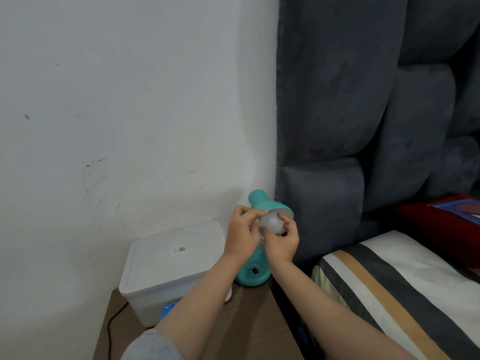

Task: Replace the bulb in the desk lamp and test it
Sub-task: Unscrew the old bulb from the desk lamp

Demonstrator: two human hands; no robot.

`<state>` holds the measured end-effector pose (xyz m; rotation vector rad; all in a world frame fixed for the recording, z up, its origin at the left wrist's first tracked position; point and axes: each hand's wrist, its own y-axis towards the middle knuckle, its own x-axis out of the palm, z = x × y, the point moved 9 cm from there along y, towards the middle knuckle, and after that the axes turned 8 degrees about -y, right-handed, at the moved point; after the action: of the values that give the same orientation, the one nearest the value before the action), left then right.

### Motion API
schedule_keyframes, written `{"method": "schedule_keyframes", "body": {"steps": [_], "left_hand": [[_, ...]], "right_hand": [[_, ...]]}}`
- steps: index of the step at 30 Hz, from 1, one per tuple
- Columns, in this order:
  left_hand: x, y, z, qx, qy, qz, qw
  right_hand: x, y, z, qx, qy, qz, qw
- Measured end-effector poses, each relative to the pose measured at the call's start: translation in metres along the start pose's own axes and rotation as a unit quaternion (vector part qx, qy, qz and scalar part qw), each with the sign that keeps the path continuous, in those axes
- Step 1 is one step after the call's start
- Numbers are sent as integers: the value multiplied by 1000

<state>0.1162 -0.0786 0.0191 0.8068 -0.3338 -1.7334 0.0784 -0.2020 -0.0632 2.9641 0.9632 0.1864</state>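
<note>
Both forearms reach up from the bottom of the frame to the teal lamp [253,271], low centre. Right hand [281,242] fingers pinch the white bulb [271,222] at the shade's mouth; left hand [240,229] pinches the shade [262,203] rim. Looks like the twisting step, can't tell which direction. Tight spot: white box [168,266] left, headboard [337,126] right.

On the lamp base [253,274], just above the black switch [255,271], you can make out raised letters, roughly "AIN". On the lid of the white box [171,266] to its left sits a small sticker [179,249] with a square code, too small to read.
</note>
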Motion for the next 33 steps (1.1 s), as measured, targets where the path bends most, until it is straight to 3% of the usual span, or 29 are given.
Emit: {"method": "schedule_keyframes", "body": {"steps": [7,13,19,25,33], "left_hand": [[-1,0,1,-3,-4,6,1000],[-1,-1,2,0,-2,2,1000],[0,-2,2,-3,3,1,1000],[1,-2,2,-10,2,0,1000],[2,-3,2,-11,2,-7,1000]], "right_hand": [[-1,-1,6,62,70,-3,996],[-5,2,6,39,1,-12,999],[-2,1,6,26,27,-27,999],[-1,3,10,83,68,-25,994],[1,4,10,65,15,-32,997]]}}
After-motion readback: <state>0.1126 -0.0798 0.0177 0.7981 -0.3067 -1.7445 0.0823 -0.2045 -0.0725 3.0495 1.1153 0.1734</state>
